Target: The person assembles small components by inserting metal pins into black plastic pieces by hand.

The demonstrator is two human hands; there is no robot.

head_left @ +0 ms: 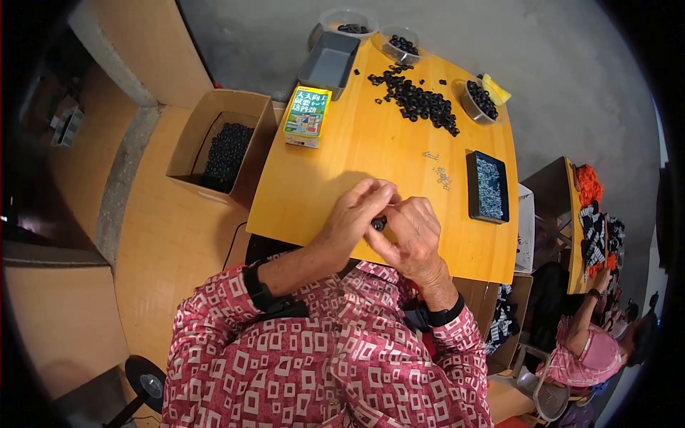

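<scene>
My left hand [354,214] and my right hand [415,234] meet over the near edge of the wooden table. A small black round part [379,223] shows between them, held in the curled fingers of my right hand. The fingers of my left hand are bent together against the right fingertips; what they pinch, if anything, is hidden. Ahead lies a loose pile of black round parts [424,105]. A few small silver metal pieces [442,177] are scattered closer to me. To their right a black tray [471,187] holds many more such silver pieces.
Clear plastic bowls of black parts [474,118] stand at the table's far and right edges. A grey bin [328,58] and a yellow-green box [307,114] sit at the left edge. A cardboard box [253,118] of black parts stands left. Another person [589,346] works at right.
</scene>
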